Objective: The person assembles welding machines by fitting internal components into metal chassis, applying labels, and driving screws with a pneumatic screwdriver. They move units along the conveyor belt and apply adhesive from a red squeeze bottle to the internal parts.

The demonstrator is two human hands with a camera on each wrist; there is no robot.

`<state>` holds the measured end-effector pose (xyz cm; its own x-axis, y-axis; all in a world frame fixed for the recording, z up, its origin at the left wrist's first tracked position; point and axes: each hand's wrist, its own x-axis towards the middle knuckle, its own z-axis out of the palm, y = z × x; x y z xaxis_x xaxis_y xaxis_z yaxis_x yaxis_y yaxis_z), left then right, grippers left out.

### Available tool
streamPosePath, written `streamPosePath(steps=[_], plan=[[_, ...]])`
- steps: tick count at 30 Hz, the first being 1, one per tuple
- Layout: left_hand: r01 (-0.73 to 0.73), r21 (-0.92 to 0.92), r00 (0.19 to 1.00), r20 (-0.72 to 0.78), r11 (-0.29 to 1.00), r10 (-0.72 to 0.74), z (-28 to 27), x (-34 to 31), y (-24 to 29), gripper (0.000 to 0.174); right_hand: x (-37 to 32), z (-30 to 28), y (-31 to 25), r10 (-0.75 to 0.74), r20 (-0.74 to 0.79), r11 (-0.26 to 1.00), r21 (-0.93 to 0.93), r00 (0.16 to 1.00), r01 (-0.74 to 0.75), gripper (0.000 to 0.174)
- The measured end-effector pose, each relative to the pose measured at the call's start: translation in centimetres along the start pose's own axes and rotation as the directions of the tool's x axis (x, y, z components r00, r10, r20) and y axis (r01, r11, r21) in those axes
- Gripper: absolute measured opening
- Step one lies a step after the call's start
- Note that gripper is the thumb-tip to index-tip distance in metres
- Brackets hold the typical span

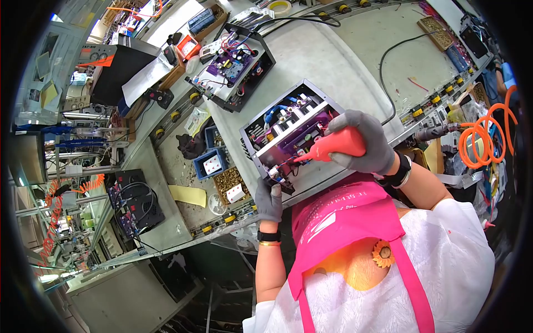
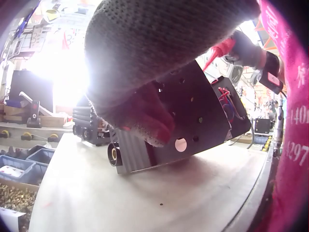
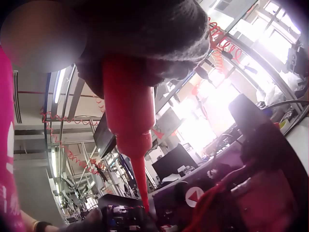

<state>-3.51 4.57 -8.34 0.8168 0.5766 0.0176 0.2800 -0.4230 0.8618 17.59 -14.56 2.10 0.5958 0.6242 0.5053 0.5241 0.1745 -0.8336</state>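
Note:
A grey-gloved right hand [image 1: 369, 141] grips a red squeeze bottle [image 1: 340, 145] with its nozzle pointing down to the left. In the right wrist view the tip of the bottle [image 3: 128, 104] is right at the parts inside an open black metal case [image 1: 256, 156]. Purple circuit boards, a pale metal bar and wires fill this case. The left hand [image 1: 269, 204], gloved too, holds the case by its near left corner. Seen from the left wrist, the case [image 2: 198, 108] stands tilted on the white work surface [image 2: 145, 198], its perforated side facing the camera.
A second open case [image 1: 233, 69] with a purple board stands at the back left. Blue bins [image 1: 210, 164] and a box of brass-coloured hardware [image 1: 229, 182] sit left of the work surface. A black cable [image 1: 383, 66] curves along the right; an orange coiled hose [image 1: 476, 147] hangs beyond.

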Motion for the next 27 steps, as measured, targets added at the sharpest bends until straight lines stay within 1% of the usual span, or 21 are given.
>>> streamPosePath(steps=[3,4,7,8,11,14,17,20,23,26,27], plan=[[-0.005,0.004,1.000,-0.001,1.000,0.005,0.0,0.0,-0.2,0.070,0.3,2.3,0.2,-0.057,0.002,0.994,0.091,0.998,0.057,0.043],[0.001,0.001,1.000,0.009,1.000,-0.001,0.0,0.0,0.0,0.070,0.7,3.0,-0.1,-0.092,0.001,0.992,0.082,0.996,0.091,0.043],[-0.001,-0.017,1.000,0.025,1.000,0.002,-0.1,0.0,0.2,0.069,1.3,4.2,0.3,-0.131,0.030,0.991,0.048,0.991,0.129,0.043],[-0.005,-0.018,1.000,0.025,1.000,0.006,-0.2,0.0,0.4,0.066,1.3,4.6,0.6,-0.130,0.030,0.991,0.035,0.991,0.129,0.043],[-0.006,-0.009,0.999,0.037,1.000,0.007,-0.2,0.1,-0.1,0.063,1.4,5.0,0.9,-0.139,0.066,0.990,0.027,0.988,0.137,0.043],[-0.048,0.001,0.999,0.013,0.999,0.048,-0.1,0.2,-0.4,0.062,1.7,4.7,0.5,-0.122,0.099,0.992,0.003,0.988,0.122,0.042],[-0.032,-0.013,0.999,0.009,0.999,0.032,-0.2,0.3,0.4,0.064,1.4,4.8,0.6,-0.146,0.076,0.989,0.006,0.986,0.146,0.042],[-0.015,-0.002,1.000,0.024,1.000,0.015,-0.3,0.5,0.1,0.068,1.4,4.6,0.4,-0.144,0.093,0.990,-0.002,0.985,0.144,0.042],[-0.004,0.040,1.000,0.028,0.999,0.003,-0.5,0.9,-0.6,0.071,1.1,4.7,0.4,-0.174,0.086,0.985,-0.004,0.981,0.175,0.043],[0.003,0.003,1.000,0.008,1.000,-0.003,-0.8,1.9,-0.2,0.069,0.9,4.3,0.2,-0.331,0.114,0.934,-0.102,0.937,0.343,0.044],[0.033,-0.031,0.999,0.012,0.999,-0.033,-0.9,2.5,0.0,0.068,0.8,4.1,0.2,-0.359,0.099,0.923,-0.112,0.928,0.369,0.045]])
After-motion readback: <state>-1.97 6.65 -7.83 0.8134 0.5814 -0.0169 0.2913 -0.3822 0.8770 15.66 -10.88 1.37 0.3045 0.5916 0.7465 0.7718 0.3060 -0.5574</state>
